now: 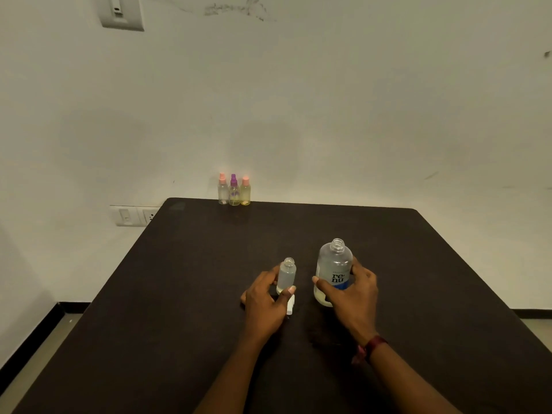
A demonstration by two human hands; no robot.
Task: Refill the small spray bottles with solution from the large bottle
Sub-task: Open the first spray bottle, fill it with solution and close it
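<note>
The person is wearing a dark red band [375,345] snug around the right wrist, with a reddish loose end hanging just beside it; the left forearm [236,369] and right forearm [412,380] are showing bare up to the left grip [264,303] and right grip [355,297]

White piece [290,306] half hidden behind left hand [264,303]; forearms [227,383] cut by bottom edge.
</note>
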